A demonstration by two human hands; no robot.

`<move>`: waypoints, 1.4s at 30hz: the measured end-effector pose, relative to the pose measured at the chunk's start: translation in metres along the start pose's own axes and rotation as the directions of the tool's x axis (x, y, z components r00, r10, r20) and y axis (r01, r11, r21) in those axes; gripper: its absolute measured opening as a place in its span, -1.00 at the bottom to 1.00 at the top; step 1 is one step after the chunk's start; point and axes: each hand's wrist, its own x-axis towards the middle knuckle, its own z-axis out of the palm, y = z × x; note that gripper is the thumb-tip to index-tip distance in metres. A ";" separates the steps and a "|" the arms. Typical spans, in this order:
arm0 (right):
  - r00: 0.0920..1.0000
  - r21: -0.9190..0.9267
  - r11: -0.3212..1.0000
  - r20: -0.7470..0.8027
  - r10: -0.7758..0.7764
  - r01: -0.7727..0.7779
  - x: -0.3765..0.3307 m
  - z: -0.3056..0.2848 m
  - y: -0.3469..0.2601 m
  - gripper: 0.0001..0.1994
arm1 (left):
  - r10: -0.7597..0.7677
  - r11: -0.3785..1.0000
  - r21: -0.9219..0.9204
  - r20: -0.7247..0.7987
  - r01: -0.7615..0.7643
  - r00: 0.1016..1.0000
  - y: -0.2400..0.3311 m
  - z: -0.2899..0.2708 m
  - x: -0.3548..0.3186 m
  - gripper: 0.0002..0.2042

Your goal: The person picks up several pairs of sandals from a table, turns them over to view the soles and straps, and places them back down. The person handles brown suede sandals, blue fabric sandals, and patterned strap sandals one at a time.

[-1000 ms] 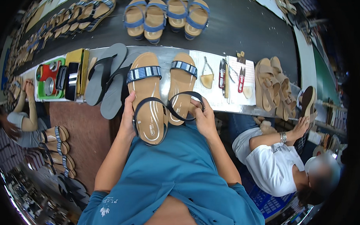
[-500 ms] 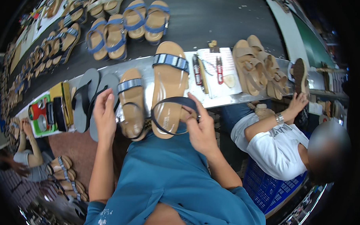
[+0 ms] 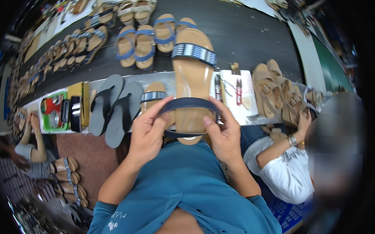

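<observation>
A tan-soled sandal [image 3: 192, 80] with a patterned navy-and-white toe strap is held up in front of me, its toe pointing away. My left hand [image 3: 149, 134] grips its dark ankle strap and side from the left. From the right, my right hand [image 3: 225, 135] holds the same strap, its thumb bent at the strap's lower edge. Partly hidden behind my left hand is the matching sandal [image 3: 153, 91], lying at the bench edge. Two grey flip-flops [image 3: 123, 114] with black straps lie left of it.
On the bench [image 3: 223, 29] stand blue-strapped sandals [image 3: 143, 49] and a row of patterned sandals [image 3: 89, 45]. Red-handled snips [image 3: 238, 92] lie on white paper, with beige sandals [image 3: 265, 88] beside them. A green tray [image 3: 51, 122] sits left. A co-worker's hand [image 3: 304, 121] touches footwear at right.
My left hand has come over from the left and now grips the sandal's strap. The held sandal appears larger and nearer. The co-worker at right has shifted.
</observation>
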 end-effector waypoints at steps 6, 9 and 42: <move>0.998 0.179 0.983 0.056 0.026 -0.035 0.001 0.007 -0.002 -0.48 | 0.029 0.997 0.069 0.008 -0.030 1.000 0.007 -0.005 -0.005 -0.63; 0.993 0.341 0.934 0.084 0.082 -0.106 0.006 0.003 0.025 -0.38 | 0.126 0.984 0.134 -0.023 -0.121 0.992 0.009 -0.003 -0.010 -0.62; 0.639 0.544 -0.425 0.761 -0.114 -0.724 0.017 0.007 0.071 -0.21 | -0.390 0.919 -0.163 -0.247 0.359 0.887 -0.148 -0.058 0.018 -0.44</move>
